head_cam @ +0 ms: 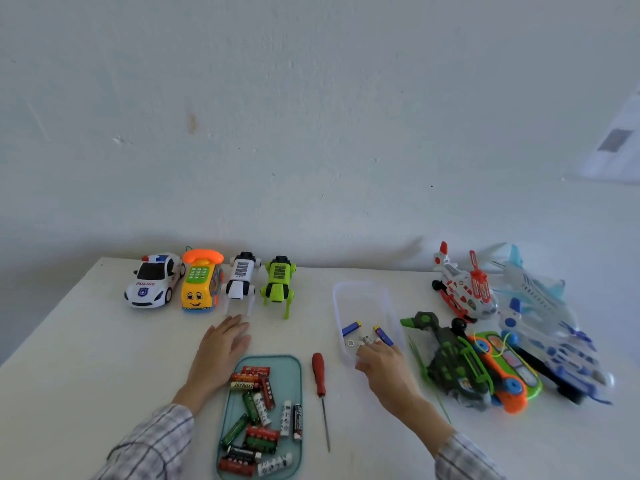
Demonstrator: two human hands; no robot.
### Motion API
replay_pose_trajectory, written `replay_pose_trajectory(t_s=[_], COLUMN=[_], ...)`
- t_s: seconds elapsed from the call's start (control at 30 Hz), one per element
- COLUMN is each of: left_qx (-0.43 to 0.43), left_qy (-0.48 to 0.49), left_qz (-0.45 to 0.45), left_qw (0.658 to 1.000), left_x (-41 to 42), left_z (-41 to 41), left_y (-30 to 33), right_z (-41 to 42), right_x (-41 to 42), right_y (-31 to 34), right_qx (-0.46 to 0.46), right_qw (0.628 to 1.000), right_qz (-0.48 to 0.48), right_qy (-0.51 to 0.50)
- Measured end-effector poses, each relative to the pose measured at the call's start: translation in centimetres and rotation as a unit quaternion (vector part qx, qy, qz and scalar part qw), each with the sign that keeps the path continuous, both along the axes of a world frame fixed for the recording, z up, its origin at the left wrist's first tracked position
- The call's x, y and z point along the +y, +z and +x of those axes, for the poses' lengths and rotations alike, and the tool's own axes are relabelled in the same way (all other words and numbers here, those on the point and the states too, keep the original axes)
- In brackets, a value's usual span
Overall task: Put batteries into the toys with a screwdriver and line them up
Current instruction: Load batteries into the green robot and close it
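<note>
Four toys stand in a row at the table's far left: a police car [154,280], a yellow phone bus [201,282], a white robot dog [240,284] and a green robot dog [278,284]. My left hand [221,348] lies flat and relaxed on the table just in front of the white dog. My right hand [381,362] reaches into a clear plastic box [363,287], fingertips at small items beside two blue batteries [351,329]; what it pinches is hidden. A red-handled screwdriver [319,375] lies between my hands. A teal tray [294,368] holds several batteries.
Piled at the right are a red-white helicopter [462,289], a green helicopter [450,362], an orange-green toy phone [505,368] and a blue-white airplane [550,327]. A white wall stands right behind the table.
</note>
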State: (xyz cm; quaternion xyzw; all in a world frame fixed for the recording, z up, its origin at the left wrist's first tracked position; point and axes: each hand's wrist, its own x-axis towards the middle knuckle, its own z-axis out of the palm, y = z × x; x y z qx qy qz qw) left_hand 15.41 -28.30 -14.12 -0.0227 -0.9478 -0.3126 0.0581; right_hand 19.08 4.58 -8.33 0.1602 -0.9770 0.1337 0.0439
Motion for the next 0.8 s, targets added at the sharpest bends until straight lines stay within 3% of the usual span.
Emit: replay_pose_trajectory(t_s=[0.13,0.23,0.4,0.57,0.7,0.8], left_qx=[-0.042,0.001,0.038,0.002,0.005,0.007], left_qy=[0.056,0.059,-0.018,-0.044,-0.037,0.007], left_qz=[0.085,0.089,0.047,0.067,0.148,0.179], left_qw=[0.994,0.994,0.998,0.997,0.988,0.984], left_x=[2.1,6.1,15.7,22.9,25.6,26.2], left_z=[0.6,2.7,7.5,11.0,11.4,10.9], left_y=[1.7,3.4,4.4,2.1,0.8,0.4], right_z=[1.1,2.2,3.7,4.6,4.8,4.7], right_x=[2.4,4.6,10.3,14.1,14.7,14.5], right_y=[1.8,3.4,4.6,3.9,2.8,2.3], right_qx=[-0.092,-0.042,0.11,-0.016,-0.027,-0.004], right_qw=[0.991,0.986,0.975,0.973,0.978,0.988], right_qz=[-0.096,-0.163,-0.129,-0.136,-0.14,-0.036], right_qy=[0.004,-0.016,-0.144,-0.187,-0.153,-0.15])
